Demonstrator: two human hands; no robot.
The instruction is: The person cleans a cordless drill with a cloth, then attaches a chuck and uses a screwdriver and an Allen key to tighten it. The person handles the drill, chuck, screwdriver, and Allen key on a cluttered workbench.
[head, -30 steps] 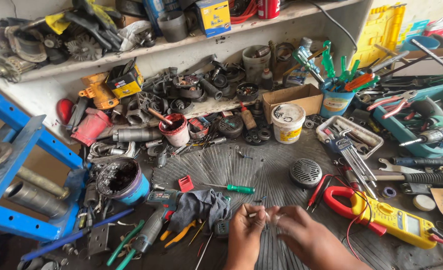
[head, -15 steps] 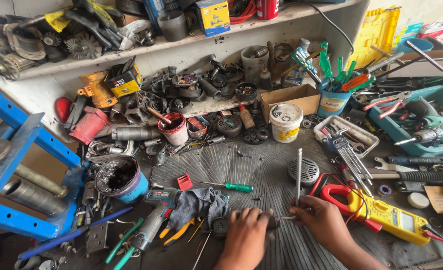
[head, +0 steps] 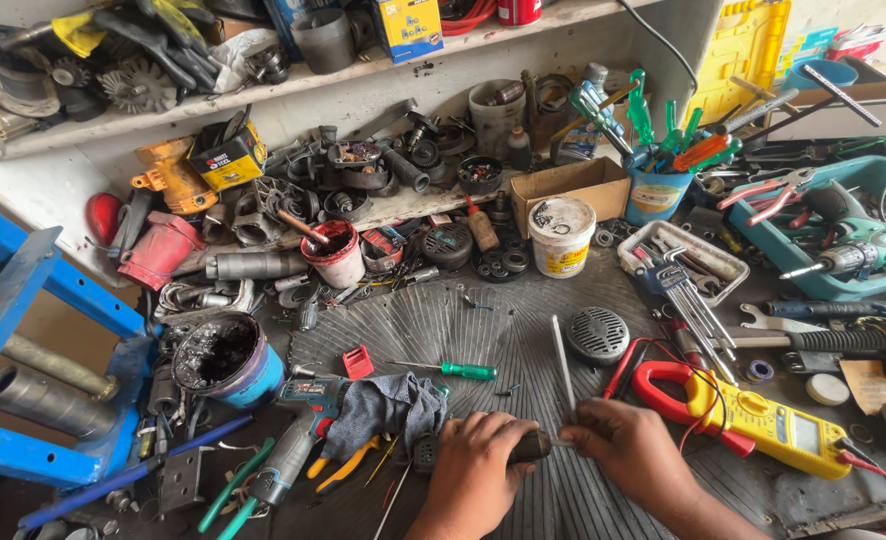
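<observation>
- Two hands work low on the counter point(head: 523, 330), just below the round grey grille point(head: 599, 334).
- Left hand point(head: 473, 470): fingers curled tight around a small dark cylindrical part point(head: 529, 446).
- Right hand point(head: 628, 450): fingers pinched on a thin metal rod point(head: 563, 368), which rises from the hand and passes just left of the grille.
- Green-handled screwdriver point(head: 458, 370) lies left of the grille; yellow clamp meter point(head: 753, 415) sits right of it.

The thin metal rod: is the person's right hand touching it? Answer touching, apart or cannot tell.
Touching. The head view shows the right hand pinching the thin metal rod's lower end.
</observation>
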